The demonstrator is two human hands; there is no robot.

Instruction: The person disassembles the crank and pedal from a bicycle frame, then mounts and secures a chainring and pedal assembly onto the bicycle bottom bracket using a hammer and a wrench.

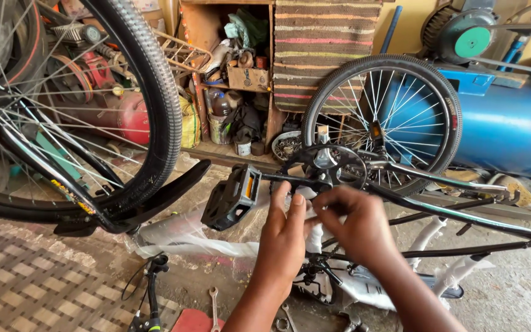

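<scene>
An upturned black bicycle frame lies in front of me, partly wrapped in clear plastic. Its crank arm carries a black pedal with an orange reflector, pointing left. My left hand rests against the frame just below the crank, fingers up by the arm. My right hand is closed at the crank's axle beside the chainring; what its fingers pinch is hidden.
A large front wheel with a black mudguard stands at left. A smaller wheel rises behind the chainring. Spanners lie on the concrete floor. A blue tank, a red compressor and cluttered shelves line the back.
</scene>
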